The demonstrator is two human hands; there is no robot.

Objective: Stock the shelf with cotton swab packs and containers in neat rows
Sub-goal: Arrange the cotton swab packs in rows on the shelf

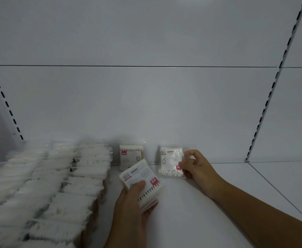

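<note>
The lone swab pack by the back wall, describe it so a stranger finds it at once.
Start at the packed rows on the shelf's left. Right of them, a single pack stands upright against the back panel. Unlike the left hand's stack and the right hand's pack, it is untouched, pink label top left.
</note>
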